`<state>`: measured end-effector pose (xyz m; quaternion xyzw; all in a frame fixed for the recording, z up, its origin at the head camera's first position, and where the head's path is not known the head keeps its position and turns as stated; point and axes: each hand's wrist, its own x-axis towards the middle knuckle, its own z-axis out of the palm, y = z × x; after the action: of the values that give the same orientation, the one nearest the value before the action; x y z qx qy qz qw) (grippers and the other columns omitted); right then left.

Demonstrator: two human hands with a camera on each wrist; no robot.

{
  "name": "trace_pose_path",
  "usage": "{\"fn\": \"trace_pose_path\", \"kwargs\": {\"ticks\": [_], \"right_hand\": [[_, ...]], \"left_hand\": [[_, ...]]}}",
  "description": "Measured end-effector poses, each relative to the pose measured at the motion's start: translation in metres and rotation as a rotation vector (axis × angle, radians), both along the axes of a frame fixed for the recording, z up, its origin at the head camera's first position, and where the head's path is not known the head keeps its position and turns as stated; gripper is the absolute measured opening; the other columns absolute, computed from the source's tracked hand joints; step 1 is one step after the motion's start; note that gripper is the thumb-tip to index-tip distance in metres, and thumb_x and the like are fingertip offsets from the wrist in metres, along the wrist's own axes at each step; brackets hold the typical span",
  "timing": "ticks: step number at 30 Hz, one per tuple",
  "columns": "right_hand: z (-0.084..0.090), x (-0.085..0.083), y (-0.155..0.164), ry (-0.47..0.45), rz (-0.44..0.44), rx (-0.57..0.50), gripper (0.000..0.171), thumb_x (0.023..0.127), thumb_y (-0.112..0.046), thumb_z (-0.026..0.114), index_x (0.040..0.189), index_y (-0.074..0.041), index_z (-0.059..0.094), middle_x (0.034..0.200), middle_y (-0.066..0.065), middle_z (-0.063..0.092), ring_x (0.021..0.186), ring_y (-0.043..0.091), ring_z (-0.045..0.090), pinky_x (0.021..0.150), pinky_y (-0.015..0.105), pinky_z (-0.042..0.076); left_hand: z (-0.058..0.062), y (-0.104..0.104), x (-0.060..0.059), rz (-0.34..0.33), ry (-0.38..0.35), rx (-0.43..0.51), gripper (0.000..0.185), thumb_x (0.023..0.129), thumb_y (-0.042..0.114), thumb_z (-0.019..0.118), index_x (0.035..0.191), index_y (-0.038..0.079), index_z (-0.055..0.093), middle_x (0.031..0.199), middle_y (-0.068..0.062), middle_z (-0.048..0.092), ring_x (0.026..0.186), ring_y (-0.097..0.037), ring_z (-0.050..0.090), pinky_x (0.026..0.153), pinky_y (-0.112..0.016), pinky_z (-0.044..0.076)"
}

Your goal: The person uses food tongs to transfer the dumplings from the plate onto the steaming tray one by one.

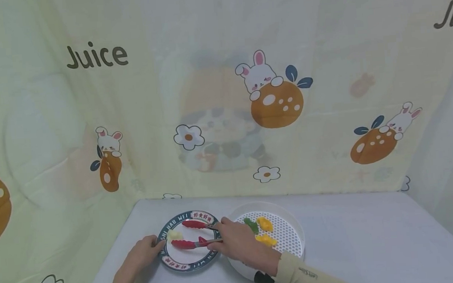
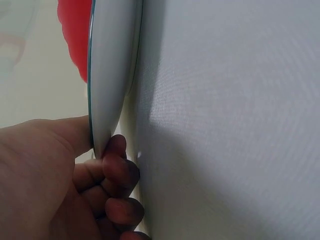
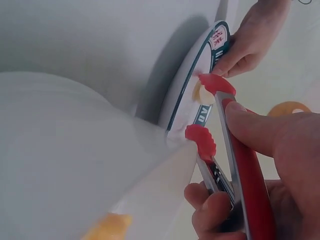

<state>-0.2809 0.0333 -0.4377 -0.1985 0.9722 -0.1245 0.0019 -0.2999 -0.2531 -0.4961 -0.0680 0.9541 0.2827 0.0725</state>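
Note:
My left hand (image 1: 142, 254) pinches the left rim of a plate (image 1: 192, 266) with a dark patterned border, thumb on top and fingers curled beneath, as the left wrist view shows. My right hand (image 1: 239, 241) grips red-tipped metal tongs (image 3: 240, 165), whose two arms stand apart over the plate. A small pale yellow piece (image 1: 175, 236) lies on the plate's left side, beside the tongs' lower red tip. In the right wrist view the same pale piece (image 3: 204, 95) shows close to one tip.
Right of the plate stands a round white basket (image 1: 290, 211) with a perforated bottom. It holds a green piece (image 1: 251, 225) and yellow pieces (image 1: 265, 224), partly behind my right hand. A white cloth covers the table (image 1: 355, 237); a printed curtain (image 1: 210, 24) hangs behind.

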Motion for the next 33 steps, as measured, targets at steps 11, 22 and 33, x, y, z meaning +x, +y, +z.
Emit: {"fn": "trace_pose_path", "kwargs": {"ticks": [11, 22, 33], "right_hand": [[0.002, -0.002, -0.007, 0.02, 0.006, -0.002, 0.046, 0.087, -0.052, 0.073, 0.117, -0.017, 0.07, 0.086, -0.006, 0.057, 0.07, 0.01, 0.05, 0.057, 0.023, 0.04], [0.008, -0.001, -0.005, 0.016, -0.006, -0.049, 0.048, 0.087, -0.052, 0.074, 0.121, -0.019, 0.07, 0.087, -0.006, 0.058, 0.07, 0.01, 0.051, 0.057, 0.023, 0.04], [0.015, 0.003, 0.006, 0.008, 0.003, -0.07, 0.051, 0.087, -0.051, 0.073, 0.126, -0.018, 0.068, 0.085, -0.007, 0.054, 0.069, 0.009, 0.05, 0.056, 0.023, 0.039]], "left_hand": [[0.007, 0.003, -0.002, 0.018, -0.029, -0.008, 0.035, 0.101, 0.031, 0.059, 0.112, -0.002, 0.065, 0.085, -0.006, 0.063, 0.078, -0.019, 0.056, 0.07, -0.036, 0.051], [0.004, 0.0, -0.001, 0.006, -0.028, -0.015, 0.036, 0.1, 0.031, 0.06, 0.113, -0.002, 0.065, 0.084, -0.006, 0.063, 0.077, -0.019, 0.055, 0.068, -0.034, 0.049], [0.002, 0.001, 0.0, 0.009, -0.028, -0.013, 0.035, 0.1, 0.031, 0.06, 0.112, -0.002, 0.065, 0.084, -0.006, 0.063, 0.078, -0.019, 0.055, 0.069, -0.035, 0.05]]}}
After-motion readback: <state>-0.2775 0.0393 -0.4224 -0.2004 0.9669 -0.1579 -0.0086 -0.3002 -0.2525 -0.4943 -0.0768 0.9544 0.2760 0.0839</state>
